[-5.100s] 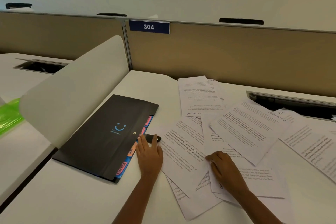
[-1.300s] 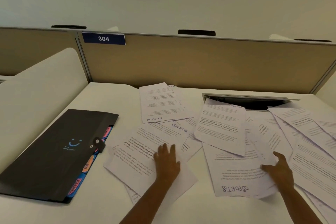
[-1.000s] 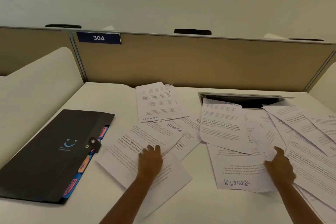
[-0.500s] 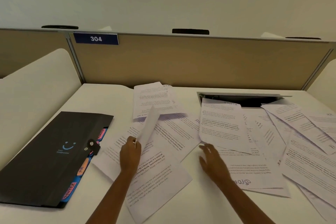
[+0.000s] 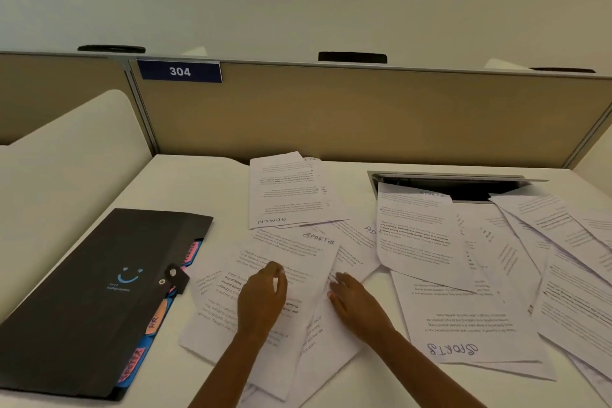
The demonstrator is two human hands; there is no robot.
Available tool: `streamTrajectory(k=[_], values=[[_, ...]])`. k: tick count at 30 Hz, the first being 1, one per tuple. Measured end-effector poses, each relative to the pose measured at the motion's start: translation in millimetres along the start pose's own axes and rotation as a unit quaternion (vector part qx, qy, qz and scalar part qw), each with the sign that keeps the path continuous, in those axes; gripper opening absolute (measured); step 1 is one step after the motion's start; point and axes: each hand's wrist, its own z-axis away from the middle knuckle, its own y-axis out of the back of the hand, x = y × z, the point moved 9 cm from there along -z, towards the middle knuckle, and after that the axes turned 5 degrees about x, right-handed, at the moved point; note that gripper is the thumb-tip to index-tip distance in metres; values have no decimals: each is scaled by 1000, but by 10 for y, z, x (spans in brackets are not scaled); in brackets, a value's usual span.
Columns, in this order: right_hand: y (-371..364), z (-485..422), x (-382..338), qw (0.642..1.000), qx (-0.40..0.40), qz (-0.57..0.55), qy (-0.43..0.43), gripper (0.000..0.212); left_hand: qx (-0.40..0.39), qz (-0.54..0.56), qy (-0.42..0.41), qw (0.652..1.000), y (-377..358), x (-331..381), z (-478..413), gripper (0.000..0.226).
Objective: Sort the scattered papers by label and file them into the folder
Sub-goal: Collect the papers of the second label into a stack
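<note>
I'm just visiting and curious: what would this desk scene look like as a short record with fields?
setting: white desk in a cubicle, sign 304
folder: black folder, closed, left of the papers
tabs: coloured, one reads HR
papers: scattered sheets; handwritten labels SPORTS and ADMIN
left hand: pinching a sheet
right hand: fingers on the sheets
filed yet: none visibly

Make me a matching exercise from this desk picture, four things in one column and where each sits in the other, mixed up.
Things:
1. black folder
2. 304 sign
3. upside-down ADMIN sheet
4. desk slot

Places:
A. on the partition, upper left
B. far right of the desk
C. left side of the desk
D. far middle of the desk, near the partition

Pairs: 1-C, 2-A, 3-D, 4-B
</note>
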Motion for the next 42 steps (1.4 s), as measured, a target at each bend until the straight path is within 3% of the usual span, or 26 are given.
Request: streamTrajectory(k=[2, 5, 6, 8, 11, 17, 20, 24, 27, 31, 35, 37, 40, 42], values=[[28, 41, -14, 998, 34, -51, -10, 98, -12, -1, -37, 999, -109, 2, -27, 59], [202, 91, 92, 969, 170, -158, -82, 30, -167, -104, -5, 980, -424, -99, 17, 85], [247, 113, 166, 947, 213, -204, -124, 25, -193, -134, 7, 972, -477, -162, 43, 79], [313, 141, 295, 896, 281, -285, -192, 34, -213, -166, 21, 963, -518, -230, 55, 59], [426, 88, 338, 836, 328, -367, -240, 41, -206, -180, 33, 961, -488, -275, 47, 55], [413, -202, 286, 800, 247, -442, -321, 48, -204, -171, 51, 963, -484, -317, 32, 55], [545, -312, 111, 829, 247, -420, -273, 46, -205, -176, 54, 961, -465, -321, 52, 56], [942, -365, -350, 894, 257, -347, -117, 35, -205, -158, 55, 964, -444, -298, 62, 52], [1292, -324, -674, 918, 288, -272, 4, 29, -196, -140, 54, 969, -416, -269, 24, 48], [1874, -122, -977, 895, 378, -201, 126, 31, -213, -173, 47, 960, -442, -290, -8, 49], [2332, 66, -1093, 862, 432, -193, 180, 33, -210, -164, 52, 962, -461, -292, -51, 50], [2476, 107, -1072, 855, 431, -221, 185, 33, -178, -64, 68, 980, -413, -221, -108, 54], [2601, 81, -909, 844, 397, -326, 156, 31, -151, 142, 107, 972, -336, -47, -220, 95], [2631, 41, -754, 818, 362, -427, 130, 33, -151, 212, 118, 958, -306, 106, -309, 85]])
